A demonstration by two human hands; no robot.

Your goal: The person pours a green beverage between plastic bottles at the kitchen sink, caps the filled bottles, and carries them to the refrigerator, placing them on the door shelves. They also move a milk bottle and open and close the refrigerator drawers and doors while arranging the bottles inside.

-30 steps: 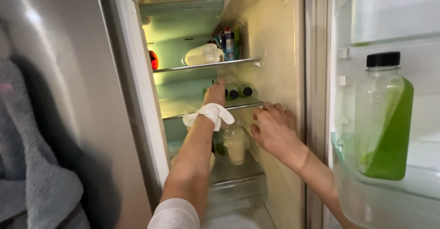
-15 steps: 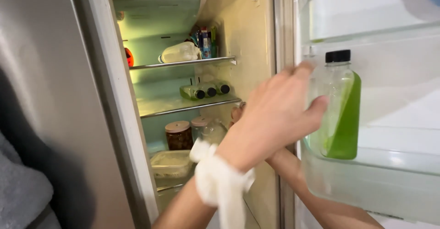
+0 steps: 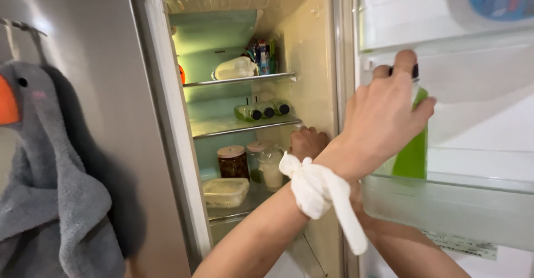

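- Standing upright in the clear door shelf [image 3: 445, 211] of the open fridge, the green bottle [image 3: 413, 155] has a dark cap and green liquid inside.
- The left hand [image 3: 384, 116], a white cloth [image 3: 320, 192] tied at its wrist, wraps its fingers around the bottle's neck, forearm crossing over the other arm.
- The right hand [image 3: 307, 143] is clenched against the inner fridge wall, its forearm passing beneath; what it grips, if anything, is hidden.
- Inside sit a brown-lidded jar [image 3: 232, 161], a lidded plastic box [image 3: 225, 192], and small bottles [image 3: 261, 111] lying down.
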